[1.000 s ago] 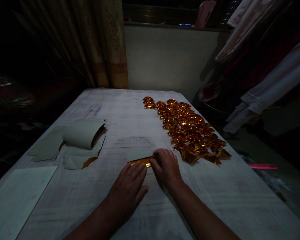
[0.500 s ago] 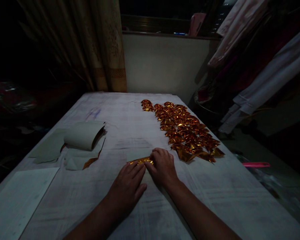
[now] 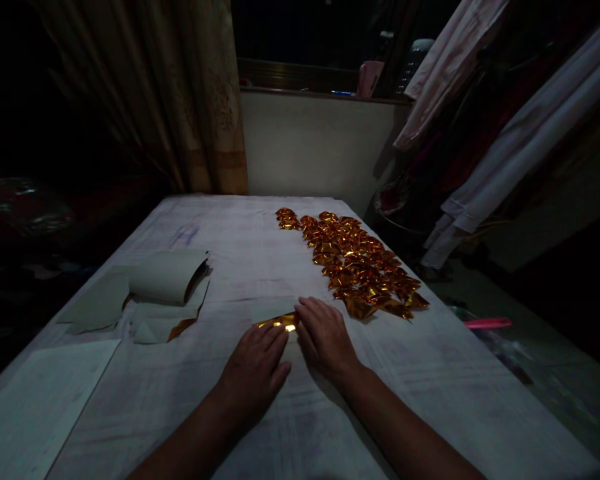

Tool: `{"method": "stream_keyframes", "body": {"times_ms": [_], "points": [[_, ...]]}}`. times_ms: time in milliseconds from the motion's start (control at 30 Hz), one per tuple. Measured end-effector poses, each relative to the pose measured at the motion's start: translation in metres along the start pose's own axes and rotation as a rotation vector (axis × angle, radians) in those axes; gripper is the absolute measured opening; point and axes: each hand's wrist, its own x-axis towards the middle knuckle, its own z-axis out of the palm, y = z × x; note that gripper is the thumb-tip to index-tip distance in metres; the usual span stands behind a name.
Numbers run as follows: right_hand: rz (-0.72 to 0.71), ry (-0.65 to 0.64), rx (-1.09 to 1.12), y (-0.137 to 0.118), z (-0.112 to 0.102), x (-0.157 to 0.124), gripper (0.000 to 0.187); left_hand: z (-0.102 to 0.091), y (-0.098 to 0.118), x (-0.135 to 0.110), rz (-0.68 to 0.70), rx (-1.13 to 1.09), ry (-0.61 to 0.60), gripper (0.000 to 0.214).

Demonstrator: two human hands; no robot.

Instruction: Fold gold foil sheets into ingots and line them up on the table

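A small sheet of gold foil paper [image 3: 274, 315], pale side up with a shiny gold folded edge, lies on the white-covered table [image 3: 430, 373]. My left hand [image 3: 255, 370] rests flat beside it, fingers stretched toward the gold fold. My right hand [image 3: 325, 337] lies flat too, fingers pressing down at the fold's right end. Both hands touch the paper without gripping it. A long heap of folded gold foil pieces [image 3: 355, 263] lies just right of and beyond my right hand.
Curled and flat pale sheets [image 3: 167, 277] with gold undersides lie at the left. A large white sheet [image 3: 35, 400] is at the near left corner. Beyond the table are a curtain [image 3: 200, 100], a wall, hanging clothes [image 3: 480, 133] and a pink object [image 3: 487, 323] on the floor.
The view has tilted up a little. My right hand slid left along the gold fold and flattened out; my left hand stayed in place beside it.
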Motion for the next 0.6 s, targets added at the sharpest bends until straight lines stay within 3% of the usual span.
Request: {"method": "stream_keyframes", "body": {"times_ms": [100, 200, 367, 600], "points": [[-0.124, -0.181, -0.021, -0.008, 0.000, -0.006, 0.048, 0.000, 0.000, 0.001, -0.003, -0.014, 0.003, 0.043], [-0.116, -0.320, -0.037, -0.011, -0.001, -0.009, 0.057, -0.002, -0.001, 0.004, 0.007, -0.012, -0.010, 0.045], [-0.097, -0.386, -0.039, -0.012, -0.007, -0.006, 0.062, -0.009, -0.007, 0.001, 0.046, -0.032, -0.032, 0.045], [-0.062, -0.411, -0.038, -0.017, -0.011, -0.004, 0.065, -0.021, -0.024, -0.027, -0.012, 0.000, -0.100, 0.046]]}}
